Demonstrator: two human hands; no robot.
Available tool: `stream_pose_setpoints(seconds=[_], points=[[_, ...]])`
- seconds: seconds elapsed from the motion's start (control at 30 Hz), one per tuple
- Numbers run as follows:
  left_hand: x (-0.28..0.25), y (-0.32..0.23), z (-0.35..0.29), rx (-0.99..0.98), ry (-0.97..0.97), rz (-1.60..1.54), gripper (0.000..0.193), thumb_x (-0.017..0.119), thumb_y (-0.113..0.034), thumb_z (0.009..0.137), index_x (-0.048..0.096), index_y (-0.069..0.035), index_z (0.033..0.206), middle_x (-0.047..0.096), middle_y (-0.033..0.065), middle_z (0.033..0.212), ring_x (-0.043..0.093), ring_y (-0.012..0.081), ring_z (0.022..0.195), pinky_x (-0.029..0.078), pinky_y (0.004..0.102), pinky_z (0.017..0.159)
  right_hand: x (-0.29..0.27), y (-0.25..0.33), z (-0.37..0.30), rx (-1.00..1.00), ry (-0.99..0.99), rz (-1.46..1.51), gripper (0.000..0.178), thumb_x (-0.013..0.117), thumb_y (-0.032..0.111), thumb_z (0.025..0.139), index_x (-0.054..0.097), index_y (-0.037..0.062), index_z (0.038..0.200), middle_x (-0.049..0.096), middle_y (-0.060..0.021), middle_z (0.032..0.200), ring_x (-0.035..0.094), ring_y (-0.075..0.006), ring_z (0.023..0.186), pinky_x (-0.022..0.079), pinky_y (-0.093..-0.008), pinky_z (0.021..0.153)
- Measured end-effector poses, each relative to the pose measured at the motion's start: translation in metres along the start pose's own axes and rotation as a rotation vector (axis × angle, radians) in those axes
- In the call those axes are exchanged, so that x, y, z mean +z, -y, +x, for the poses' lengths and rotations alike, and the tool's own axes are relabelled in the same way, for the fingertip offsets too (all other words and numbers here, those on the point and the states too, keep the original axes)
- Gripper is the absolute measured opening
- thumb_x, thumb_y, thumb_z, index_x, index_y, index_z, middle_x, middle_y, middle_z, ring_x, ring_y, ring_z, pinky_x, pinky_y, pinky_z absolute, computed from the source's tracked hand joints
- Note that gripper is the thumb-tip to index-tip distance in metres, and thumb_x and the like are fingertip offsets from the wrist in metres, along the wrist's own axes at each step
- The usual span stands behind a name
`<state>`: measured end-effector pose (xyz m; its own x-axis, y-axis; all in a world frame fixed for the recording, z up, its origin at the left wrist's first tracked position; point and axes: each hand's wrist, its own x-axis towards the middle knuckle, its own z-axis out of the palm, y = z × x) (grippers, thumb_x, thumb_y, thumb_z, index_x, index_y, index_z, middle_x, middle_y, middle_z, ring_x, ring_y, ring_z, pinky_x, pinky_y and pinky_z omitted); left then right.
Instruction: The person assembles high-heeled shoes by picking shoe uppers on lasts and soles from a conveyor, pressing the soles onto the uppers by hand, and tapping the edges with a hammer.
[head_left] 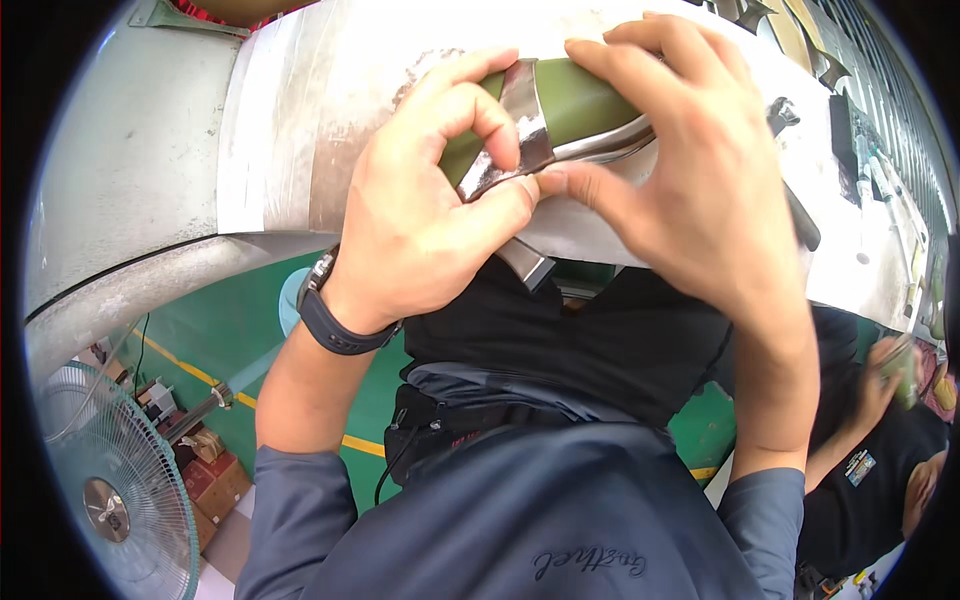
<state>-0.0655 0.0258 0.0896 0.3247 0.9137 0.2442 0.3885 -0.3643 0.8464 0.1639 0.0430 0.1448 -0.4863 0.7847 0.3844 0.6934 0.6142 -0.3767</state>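
Note:
A green cylindrical vessel, like an insulated bottle, lies on its side on the white work surface. Round its body runs a shiny metal band, and a bent metal handle extends along its near side. The handle's dark-tipped end juts out below my thumbs. My left hand is closed at the band, forefinger curled and thumb pressed against the metal. With its fingers over the far side of the green body, my right hand grips the vessel; its thumb meets my left thumb at the band's near edge.
The bench has a rounded near edge above my lap. A metal tool and several slim tools lie to the right. At lower right a co-worker's hand holds a green piece. A fan and cardboard boxes stand lower left.

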Motion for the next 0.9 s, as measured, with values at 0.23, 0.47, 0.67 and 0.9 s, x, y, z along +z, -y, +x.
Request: stream_pose_setpoints(seconds=[0.23, 0.47, 0.67, 0.9], points=[[-0.006, -0.01, 0.014, -0.138, 0.078, -0.088, 0.044, 0.077, -0.008, 0.08, 0.061, -0.001, 0.121, 0.055, 0.0205, 0.152, 0.055, 0.0268, 0.138, 0.04, 0.0396, 0.118, 0.001, -0.027, 0.005, -0.025, 0.196, -0.06, 0.065, 0.092, 0.029, 0.073, 0.068, 0.0071, 0.129, 0.064, -0.0153, 0.127, 0.058, -0.0364, 0.123, 0.046, -0.0461, 0.107], [0.001, 0.003, 0.032, 0.066, 0.164, 0.104, 0.072, 0.085, -0.018, 0.084, 0.056, 0.004, 0.146, 0.064, 0.0185, 0.136, 0.062, 0.0276, 0.128, 0.046, 0.0371, 0.114, 0.005, -0.053, -0.011, -0.108, 0.101, 0.007, 0.075, 0.093, 0.028, 0.07, 0.068, 0.0114, 0.14, 0.062, -0.0111, 0.147, 0.056, -0.0338, 0.138, 0.045, -0.0464, 0.116], [0.008, -0.003, 0.035, 0.132, 0.155, 0.258, 0.065, 0.081, -0.015, 0.088, 0.057, 0.003, 0.145, 0.066, 0.0177, 0.133, 0.065, 0.0269, 0.12, 0.05, 0.0367, 0.106, -0.007, -0.022, 0.007, 0.121, 0.166, 0.096, 0.048, 0.086, 0.031, 0.081, 0.071, 0.0032, 0.117, 0.067, -0.0189, 0.111, 0.061, -0.0374, 0.114, 0.045, -0.048, 0.106], [0.013, -0.008, 0.014, 0.223, 0.109, 0.448, 0.076, 0.084, -0.024, 0.09, 0.049, 0.005, 0.151, 0.062, 0.0231, 0.14, 0.061, 0.0371, 0.129, 0.048, 0.0426, 0.111, 0.01, -0.068, -0.071, 0.231, -0.296, 0.057, 0.064, 0.087, 0.022, 0.083, 0.064, 0.0095, 0.141, 0.062, -0.0183, 0.141, 0.055, -0.0377, 0.136, 0.043, -0.0497, 0.116]])
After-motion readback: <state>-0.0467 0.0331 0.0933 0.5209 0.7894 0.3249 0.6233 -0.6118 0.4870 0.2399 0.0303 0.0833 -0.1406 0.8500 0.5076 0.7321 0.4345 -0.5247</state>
